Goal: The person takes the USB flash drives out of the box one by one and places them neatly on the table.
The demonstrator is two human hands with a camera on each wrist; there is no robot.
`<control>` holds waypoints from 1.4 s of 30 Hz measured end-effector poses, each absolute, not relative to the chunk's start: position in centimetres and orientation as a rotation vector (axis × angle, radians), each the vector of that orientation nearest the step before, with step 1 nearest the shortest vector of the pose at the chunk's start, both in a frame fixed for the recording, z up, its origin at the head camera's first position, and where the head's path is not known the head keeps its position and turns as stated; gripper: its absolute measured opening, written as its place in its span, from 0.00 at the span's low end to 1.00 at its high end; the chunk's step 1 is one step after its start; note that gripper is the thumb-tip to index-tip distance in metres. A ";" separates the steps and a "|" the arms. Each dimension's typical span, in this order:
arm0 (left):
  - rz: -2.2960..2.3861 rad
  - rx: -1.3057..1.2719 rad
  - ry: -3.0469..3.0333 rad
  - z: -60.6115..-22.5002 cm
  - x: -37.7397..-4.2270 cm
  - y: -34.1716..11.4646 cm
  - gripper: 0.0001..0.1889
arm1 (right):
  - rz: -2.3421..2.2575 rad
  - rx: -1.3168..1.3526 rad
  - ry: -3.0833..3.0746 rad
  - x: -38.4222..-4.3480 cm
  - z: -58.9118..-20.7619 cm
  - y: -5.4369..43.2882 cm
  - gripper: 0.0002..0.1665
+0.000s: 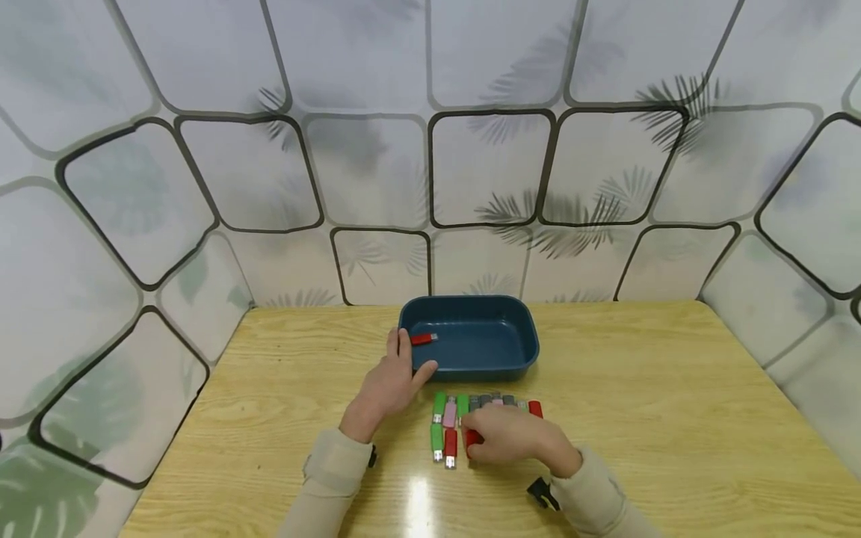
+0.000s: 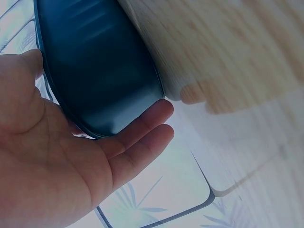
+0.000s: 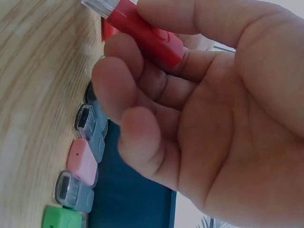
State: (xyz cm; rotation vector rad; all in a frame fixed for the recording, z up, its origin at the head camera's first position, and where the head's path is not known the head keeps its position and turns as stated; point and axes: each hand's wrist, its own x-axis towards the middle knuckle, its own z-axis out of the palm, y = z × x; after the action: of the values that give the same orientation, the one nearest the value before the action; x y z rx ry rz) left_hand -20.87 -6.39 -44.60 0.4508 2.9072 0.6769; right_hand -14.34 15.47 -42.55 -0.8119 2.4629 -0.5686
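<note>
My left hand (image 1: 390,385) lies against the left end of a dark blue plastic bin (image 1: 471,372), its fingers straight along the outer wall and its thumb at the front rim. A red USB flash drive (image 1: 422,339) lies inside the bin near that hand. My right hand (image 1: 507,432) pinches another red USB stick (image 3: 147,33) between thumb and fingers, metal plug pointing away from the palm. Beside it lie a green USB stick (image 1: 437,441) and a red one (image 1: 451,446). Behind these runs a row of several more, partly covered by the right hand.
The wooden table (image 1: 269,418) meets patterned wall cloth (image 1: 377,172) at the back and both sides. In the right wrist view, a pink stick (image 3: 82,161), a green one (image 3: 61,217) and grey ones with clear caps lie close to the bin.
</note>
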 end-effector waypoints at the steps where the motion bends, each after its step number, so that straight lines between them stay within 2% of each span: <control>1: 0.674 0.452 2.910 -44.6 -20.9 -6.4 0.47 | -0.566 -0.802 2.464 -14.3 -42.5 15.4 0.11; 9: 0.669 0.448 2.907 -44.4 -20.8 -6.3 0.46 | -0.530 -0.780 2.537 -14.3 -42.8 15.3 0.08; 20: 0.677 0.456 2.897 -44.5 -20.8 -6.4 0.46 | -0.575 -0.738 2.536 -14.2 -43.3 15.0 0.15; 42: 0.677 0.444 2.901 -44.4 -20.7 -6.4 0.46 | -0.643 -0.802 2.499 -14.5 -43.9 15.1 0.13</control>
State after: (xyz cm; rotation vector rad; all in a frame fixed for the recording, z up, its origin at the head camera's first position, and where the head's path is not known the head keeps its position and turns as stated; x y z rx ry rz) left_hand -20.71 -6.36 -44.43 0.4437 2.9009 0.6767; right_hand -14.50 15.11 -43.88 -0.8020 2.4991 -0.6426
